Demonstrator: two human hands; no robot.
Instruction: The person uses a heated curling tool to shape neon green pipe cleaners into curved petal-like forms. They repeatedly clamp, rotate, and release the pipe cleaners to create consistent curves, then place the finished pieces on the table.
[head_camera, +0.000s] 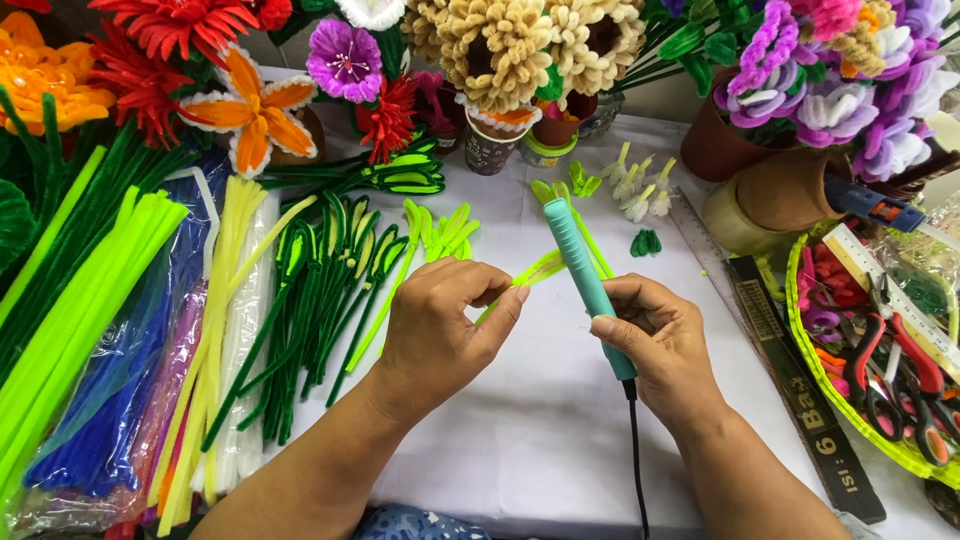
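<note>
A teal pen-shaped heating tool (587, 283) with a black cord (634, 450) is gripped in the right hand (660, 345), whose fingers are closed around the lower part of its barrel; the tool's long axis runs from the hand up and to the left, away from the body, so that its tip lies over the white table cover (540, 430) near a cluster of light green looped pieces (555, 192). A bent lime-green pipe cleaner piece (535, 270) is pinched between the thumb and fingertips of the left hand (435, 335), the remaining fingers being curled in; this piece extends rightward from the fingertips and meets the tool's barrel partway along, just beside it or touching, which cannot be told. The left hand is the nearer to the green piece, the two hands being set close together with the piece lying between them. Dark green folded leaf stems (320, 290) are spread to the left, and a basket (800, 330) holding pliers (880, 370) is seen at the right.
</note>
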